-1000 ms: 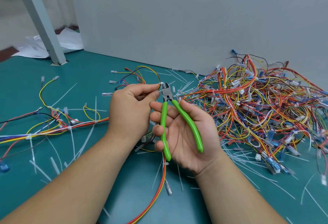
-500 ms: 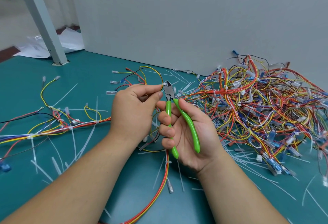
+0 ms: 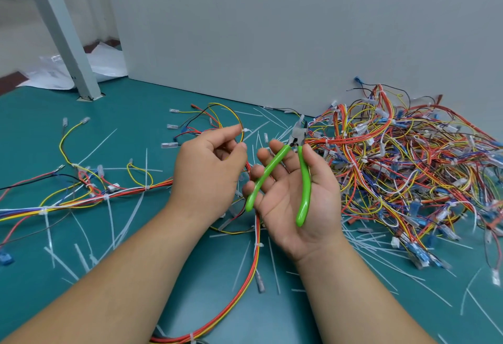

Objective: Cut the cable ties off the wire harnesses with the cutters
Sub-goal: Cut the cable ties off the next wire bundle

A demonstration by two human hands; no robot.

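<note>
My left hand [image 3: 209,172] pinches a thin yellow and red wire of a harness [image 3: 230,114] between thumb and forefinger, right at a small white cable tie [image 3: 245,130]. My right hand [image 3: 296,193] lies palm up and holds the green-handled cutters [image 3: 288,174], handles spread wide, grey jaws pointing up and away to the right of the tie. The harness runs down under both hands as a red and yellow bundle [image 3: 254,264] toward the near edge.
A big tangled pile of wire harnesses [image 3: 408,158] fills the right against the grey wall. Another harness [image 3: 89,196] stretches across the left of the green table. Cut white ties [image 3: 119,232] lie scattered about. A grey post [image 3: 68,44] stands far left.
The cutters have moved right, away from the tie, and their handles have spread wider in my right hand. My left hand keeps its pinch on the wire.
</note>
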